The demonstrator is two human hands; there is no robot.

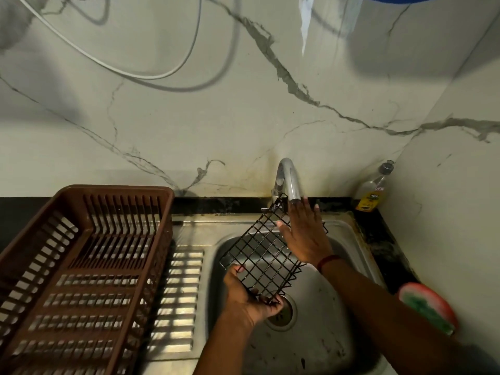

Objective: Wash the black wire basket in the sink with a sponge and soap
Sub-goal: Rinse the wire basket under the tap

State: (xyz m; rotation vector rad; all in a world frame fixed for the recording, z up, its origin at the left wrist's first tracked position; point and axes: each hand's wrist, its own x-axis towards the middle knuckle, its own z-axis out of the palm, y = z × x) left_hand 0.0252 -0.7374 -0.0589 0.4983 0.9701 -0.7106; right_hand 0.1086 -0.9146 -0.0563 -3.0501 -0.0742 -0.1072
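Above the sink (349, 231) bowl, the black wire basket (259, 255) is held tilted. Its upper end is close under the tap (290, 182) spout and its lower corner is over the drain (284, 319).

Hands:
- Left hand (249, 299): grasps the lower corner of the basket, with the fingers curled round the wire edge from below.
- Right hand (305, 234): released, with the fingers straight and spread. The palm lies flat against the upper part of the mesh, just below the spout. A red band (328, 261) sits on this wrist.

Whether water runs from the tap cannot be told.

Surroundings:
- A pink and green sponge (428, 307) lies on the right side of the sink, beside the right forearm and apart from both hands.
- A soap bottle (373, 190) with a yellow label stands upright in the back right corner of the dark desk (378, 239), against the marble wall (243, 117).
- A brown plastic dish rack (81, 266) sits to the left of the bowl, partly on the ribbed steel drainboard (178, 307).
- A white cable (130, 73) hangs in a loop on the wall above.
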